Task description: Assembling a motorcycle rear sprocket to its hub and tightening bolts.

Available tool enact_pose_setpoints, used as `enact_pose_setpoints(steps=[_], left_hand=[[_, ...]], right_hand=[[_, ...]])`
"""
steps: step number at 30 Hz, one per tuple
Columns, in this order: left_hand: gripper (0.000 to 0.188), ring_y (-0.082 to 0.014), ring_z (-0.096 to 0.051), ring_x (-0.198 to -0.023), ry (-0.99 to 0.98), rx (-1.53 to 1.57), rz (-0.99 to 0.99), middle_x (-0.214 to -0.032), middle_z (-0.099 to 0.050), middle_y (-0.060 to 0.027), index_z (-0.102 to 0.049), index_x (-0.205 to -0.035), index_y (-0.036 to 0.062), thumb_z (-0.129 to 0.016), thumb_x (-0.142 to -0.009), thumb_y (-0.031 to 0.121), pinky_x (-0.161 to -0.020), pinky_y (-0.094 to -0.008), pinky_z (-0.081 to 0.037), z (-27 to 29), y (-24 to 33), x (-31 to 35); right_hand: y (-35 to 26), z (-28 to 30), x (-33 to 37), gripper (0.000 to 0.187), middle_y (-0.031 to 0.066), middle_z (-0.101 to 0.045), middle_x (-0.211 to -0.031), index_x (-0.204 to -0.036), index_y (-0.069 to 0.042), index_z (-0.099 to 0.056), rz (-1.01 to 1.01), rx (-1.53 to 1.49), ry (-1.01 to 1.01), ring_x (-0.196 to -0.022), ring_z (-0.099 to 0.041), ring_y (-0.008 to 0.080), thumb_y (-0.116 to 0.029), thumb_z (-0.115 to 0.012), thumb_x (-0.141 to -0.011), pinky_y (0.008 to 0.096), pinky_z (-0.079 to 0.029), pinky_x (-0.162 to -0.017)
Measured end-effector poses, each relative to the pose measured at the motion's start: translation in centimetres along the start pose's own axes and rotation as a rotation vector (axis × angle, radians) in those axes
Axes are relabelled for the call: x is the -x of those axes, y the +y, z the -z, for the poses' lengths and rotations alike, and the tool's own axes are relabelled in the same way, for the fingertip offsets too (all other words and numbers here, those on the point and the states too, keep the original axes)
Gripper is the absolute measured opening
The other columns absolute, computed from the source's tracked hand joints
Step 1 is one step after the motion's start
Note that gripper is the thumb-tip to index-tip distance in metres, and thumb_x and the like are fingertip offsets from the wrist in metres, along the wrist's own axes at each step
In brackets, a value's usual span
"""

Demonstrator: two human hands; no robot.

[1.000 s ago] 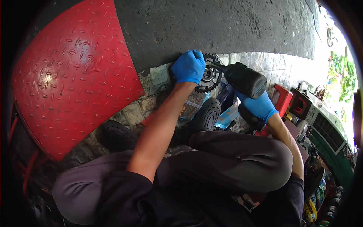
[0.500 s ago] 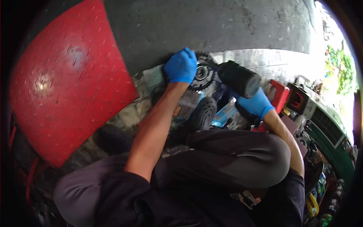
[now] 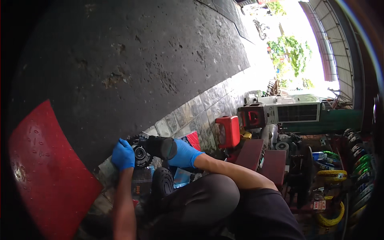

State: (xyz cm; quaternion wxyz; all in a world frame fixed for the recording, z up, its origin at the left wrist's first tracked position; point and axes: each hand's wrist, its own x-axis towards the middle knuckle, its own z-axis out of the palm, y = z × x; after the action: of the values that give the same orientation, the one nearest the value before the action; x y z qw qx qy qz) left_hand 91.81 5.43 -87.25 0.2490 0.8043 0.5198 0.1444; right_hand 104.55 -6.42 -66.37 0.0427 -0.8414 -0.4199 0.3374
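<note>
My left hand (image 3: 123,155), in a blue glove, is closed at the left edge of a dark round wheel-like part (image 3: 141,154). This part has a notched rim and a bright metal ring at its centre. A black cordless power tool (image 3: 160,147) points leftward at the part, close to its centre; whether its tip touches cannot be made out. My right hand (image 3: 185,155), also blue-gloved, is wrapped round the tool's handle, with the fingers mostly hidden. Just below the part are my dark shoe (image 3: 163,181) and a dark box (image 3: 141,182) on the floor.
A red metal plate (image 3: 48,172) lies at the left, beside a dark floor mat (image 3: 120,68). To the right stand a red stool (image 3: 229,132), maroon boxes (image 3: 250,156) and an air cooler (image 3: 296,112). Several tyres (image 3: 332,175) are at the far right.
The view has swung up and to the right, showing more of the mat, the stool and the bright doorway. Both hands keep their hold on the part and the tool.
</note>
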Motion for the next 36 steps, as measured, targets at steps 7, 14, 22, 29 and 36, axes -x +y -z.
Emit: enact_pose_setpoints(steps=[7, 14, 22, 29, 36], left_hand=[[0.038, -0.0271, -0.052, -0.041, 0.105, -0.176, -0.135, -0.054, -0.057, -0.0081, -0.055, -0.064, 0.0123, -0.049, -0.099, 0.025, -0.039, -0.0409, -0.041, -0.1, -1.2, 0.3], [0.036, -0.0311, -0.06, -0.049, -0.12, -0.099, 0.008, -0.065, -0.067, -0.0143, -0.062, -0.069, 0.0071, -0.05, -0.097, 0.027, -0.042, -0.0427, -0.044, 1.2, 1.8, -0.6], [0.03, -0.0369, -0.064, -0.061, -0.099, 0.078, 0.229, -0.076, -0.072, -0.0172, -0.07, -0.073, 0.0083, -0.055, -0.093, 0.024, -0.053, -0.0481, -0.049, 2.7, 1.1, -0.4], [0.012, -0.0339, -0.062, -0.107, -0.135, 0.433, -0.413, -0.116, -0.069, -0.0085, -0.077, -0.087, 0.0144, -0.071, -0.08, 0.021, -0.09, -0.0494, -0.046, 6.0, 2.5, -2.3], [0.022, -0.0306, -0.053, -0.13, -0.326, 0.46, -0.703, -0.128, -0.067, 0.0004, -0.078, -0.094, 0.0153, -0.078, -0.073, 0.02, -0.111, -0.0427, -0.035, 6.7, 4.4, -1.6]], right_hand=[[1.0, -1.3, -0.5, 0.025, 0.0166, -0.067, -0.073, -0.084, -0.001, -0.067, -0.067, -0.134, -0.022, -0.059, -0.052, 0.0331, -0.021, -0.069, -0.07, 0.0418, -0.051, -0.061], [1.4, 2.7, -1.0, 0.025, 0.0133, -0.071, -0.089, -0.096, -0.002, -0.067, 0.059, -0.032, -0.126, -0.071, -0.061, 0.028, -0.017, -0.067, -0.076, 0.0367, -0.053, -0.07], [0.0, 1.2, -1.5, 0.026, 0.0151, -0.07, -0.097, -0.102, -0.004, -0.067, 0.04, -0.075, -0.082, -0.081, -0.063, 0.0241, -0.019, -0.067, -0.08, 0.0342, -0.053, -0.076], [-0.3, 1.6, -0.2, 0.026, 0.0142, -0.07, -0.094, -0.101, -0.004, -0.067, -0.072, -0.226, -0.064, -0.079, -0.063, 0.0245, -0.021, -0.069, -0.082, 0.0351, -0.053, -0.076], [0.4, 3.8, 2.7, 0.024, 0.0133, -0.071, -0.094, -0.1, -0.004, -0.068, -0.097, -0.16, -0.12, -0.078, -0.064, 0.0253, -0.02, -0.069, -0.082, 0.0356, -0.053, -0.077]])
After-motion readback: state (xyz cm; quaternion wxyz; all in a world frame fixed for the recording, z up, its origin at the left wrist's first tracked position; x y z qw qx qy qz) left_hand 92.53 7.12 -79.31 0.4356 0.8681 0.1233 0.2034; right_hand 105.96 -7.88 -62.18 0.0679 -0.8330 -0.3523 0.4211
